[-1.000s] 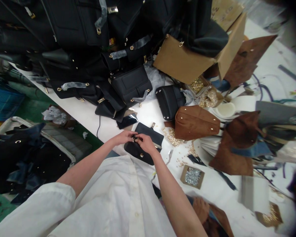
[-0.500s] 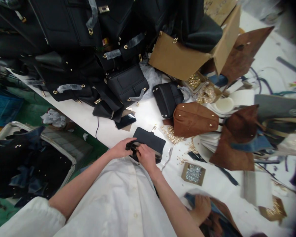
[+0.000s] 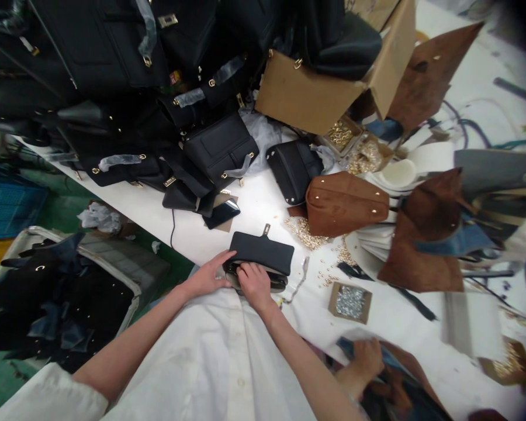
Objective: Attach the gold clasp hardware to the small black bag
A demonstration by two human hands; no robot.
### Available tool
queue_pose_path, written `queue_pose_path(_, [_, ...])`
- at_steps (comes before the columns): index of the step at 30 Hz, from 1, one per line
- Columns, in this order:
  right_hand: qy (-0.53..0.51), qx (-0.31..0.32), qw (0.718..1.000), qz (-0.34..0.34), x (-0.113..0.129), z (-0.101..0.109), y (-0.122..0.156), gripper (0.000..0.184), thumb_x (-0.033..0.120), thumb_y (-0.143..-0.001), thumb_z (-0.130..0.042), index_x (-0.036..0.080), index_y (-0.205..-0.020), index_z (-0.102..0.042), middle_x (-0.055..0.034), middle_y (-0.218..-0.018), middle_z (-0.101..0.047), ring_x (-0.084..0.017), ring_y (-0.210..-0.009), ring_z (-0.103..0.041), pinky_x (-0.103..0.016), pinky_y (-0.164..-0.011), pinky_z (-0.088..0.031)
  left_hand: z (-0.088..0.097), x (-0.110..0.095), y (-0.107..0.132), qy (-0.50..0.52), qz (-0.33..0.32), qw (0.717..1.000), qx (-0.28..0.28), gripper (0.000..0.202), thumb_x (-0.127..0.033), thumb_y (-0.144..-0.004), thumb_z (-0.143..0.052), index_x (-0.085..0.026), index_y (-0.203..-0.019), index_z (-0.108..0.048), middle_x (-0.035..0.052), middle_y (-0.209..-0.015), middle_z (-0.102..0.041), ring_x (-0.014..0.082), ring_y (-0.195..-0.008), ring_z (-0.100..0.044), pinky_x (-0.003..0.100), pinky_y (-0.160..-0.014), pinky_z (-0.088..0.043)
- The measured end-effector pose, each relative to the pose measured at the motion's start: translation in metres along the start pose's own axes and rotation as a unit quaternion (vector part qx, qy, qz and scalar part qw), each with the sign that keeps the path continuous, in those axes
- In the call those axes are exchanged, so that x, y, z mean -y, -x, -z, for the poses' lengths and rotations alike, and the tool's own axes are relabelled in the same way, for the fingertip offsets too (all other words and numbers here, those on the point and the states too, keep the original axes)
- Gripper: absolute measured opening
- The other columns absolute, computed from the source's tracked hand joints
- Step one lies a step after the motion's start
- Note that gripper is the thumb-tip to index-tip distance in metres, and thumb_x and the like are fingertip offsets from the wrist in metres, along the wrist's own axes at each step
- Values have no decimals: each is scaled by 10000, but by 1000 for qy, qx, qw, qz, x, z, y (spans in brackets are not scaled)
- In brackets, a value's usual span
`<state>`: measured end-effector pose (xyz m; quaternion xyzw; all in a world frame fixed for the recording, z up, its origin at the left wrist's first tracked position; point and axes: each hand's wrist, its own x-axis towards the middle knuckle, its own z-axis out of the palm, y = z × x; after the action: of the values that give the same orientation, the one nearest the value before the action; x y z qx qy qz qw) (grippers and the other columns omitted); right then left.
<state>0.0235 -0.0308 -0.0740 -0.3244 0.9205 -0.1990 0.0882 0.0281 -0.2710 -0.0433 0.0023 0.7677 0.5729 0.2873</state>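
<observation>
A small black handbag [image 3: 263, 252] lies at the table edge against my white shirt, its flap folded back and a gold clasp tab pointing away from me. My left hand [image 3: 208, 275] holds the bag's left end, thumb and fingers apart around its side. The fingers of my right hand [image 3: 255, 285] are curled down into the bag's opening; their tips are hidden, so what they grip inside cannot be made out. Just beyond the bag, a dark phone [image 3: 222, 214] rests on a piece of cardboard.
Black handbags [image 3: 219, 146] are piled at the back left. A brown bag [image 3: 346, 204], loose gold studs [image 3: 307, 233] and a box of silver hardware [image 3: 350, 302] lie to the right. Another person's hand [image 3: 368, 356] works at lower right. A bin [image 3: 134, 286] stands on the left.
My left hand has drawn back from the bag's opening to its left end. My right fingers have shifted slightly left in the opening, and the flap lies flatter.
</observation>
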Motion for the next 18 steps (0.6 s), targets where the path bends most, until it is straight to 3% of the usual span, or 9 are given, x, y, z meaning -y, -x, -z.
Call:
queue_pose_path(5, [-10, -2, 1000, 8, 5, -5, 8, 228, 227, -1076, -503, 209, -1160, -715, -105, -1148, -692, -227, -1057, -561, -410, -922, -394, 6, 12, 7, -48, -12, 998, 32, 995, -161, -812, -770, -347, -1685, -331, 54, -1745, -375, 260, -1619, -344, 480, -1377, -257])
queue_pose_path(11, [-33, 17, 999, -7, 11, -8, 1, 235, 226, -1083, -487, 202, -1169, -705, -104, -1119, -691, -221, -1046, -575, -400, -940, -407, -10, 22, 2, -105, 3, 994, -28, 1035, -103, -832, -626, -319, -1732, -161, 62, -1750, -366, 252, -1568, -429, 453, -1325, -354])
queue_pose_path(13, [-47, 27, 998, -19, 13, -3, -4, 237, 233, -1086, -484, 209, -1183, -699, -93, -1109, -699, -216, -1050, -590, -389, -944, -416, -16, 26, -6, -120, 15, 992, -35, 1089, -117, -810, -650, -289, -1739, -108, 113, -1690, -456, 299, -1477, -526, 491, -1258, -426])
queue_pose_path(16, [-98, 28, 994, -24, 7, 18, 4, 265, 277, -1078, -527, 247, -1296, -675, -77, -1191, -711, -210, -1118, -615, -385, -1017, -432, -21, 28, -19, -146, 33, 988, -34, 1064, -134, -821, -638, -246, -1740, -114, 156, -1402, -689, 332, -1220, -669, 501, -1093, -529])
queue_pose_path(18, [-140, -27, 987, -79, -7, 35, 26, 304, 294, -1076, -533, 273, -1350, -663, -77, -1272, -704, -207, -1192, -617, -384, -1091, -430, -21, 26, -25, -148, 50, 986, -51, 1021, -170, -851, -638, -253, -1738, -138, 138, -1291, -729, 335, -1151, -693, 483, -1038, -545])
